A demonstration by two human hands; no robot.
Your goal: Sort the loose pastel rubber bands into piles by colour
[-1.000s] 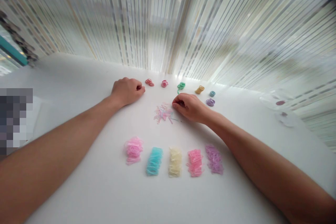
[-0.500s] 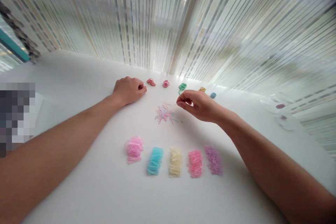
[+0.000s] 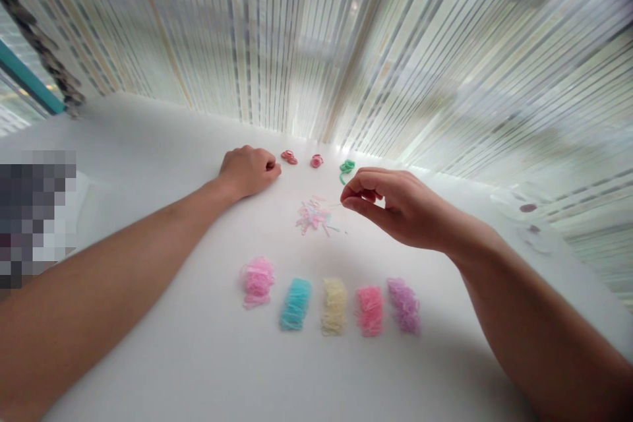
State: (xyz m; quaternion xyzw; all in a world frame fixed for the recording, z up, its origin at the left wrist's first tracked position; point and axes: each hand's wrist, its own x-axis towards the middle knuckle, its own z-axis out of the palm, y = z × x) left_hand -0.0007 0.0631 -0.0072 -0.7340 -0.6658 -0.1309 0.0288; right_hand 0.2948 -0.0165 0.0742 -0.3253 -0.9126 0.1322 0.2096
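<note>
My right hand (image 3: 390, 204) hovers just right of a small mixed pile of pastel elastic bands (image 3: 311, 215). Its thumb and forefinger pinch a thin, pale elastic band (image 3: 334, 205), which reaches toward the pile. On the table, left of that pile, my left hand (image 3: 251, 171) rests as a loose fist, with nothing visible in it. Nearer to me lie sorted heaps of bands in a row: pink (image 3: 258, 281), turquoise (image 3: 296, 304), cream (image 3: 334, 306), coral pink (image 3: 370, 310) and purple (image 3: 404, 305).
Behind the hands sit red coils (image 3: 289, 157), a pinkish-red coil (image 3: 316, 161) and a green coil (image 3: 347, 167). Clear round pieces (image 3: 537, 227) lie at the right on the white table (image 3: 208, 356). A string curtain (image 3: 297, 46) hangs along the far edge.
My right hand has shifted slightly toward me and right, with a pale band now visible at its fingertips. It now hides the yellow and blue coils. My left hand stays in its fist.
</note>
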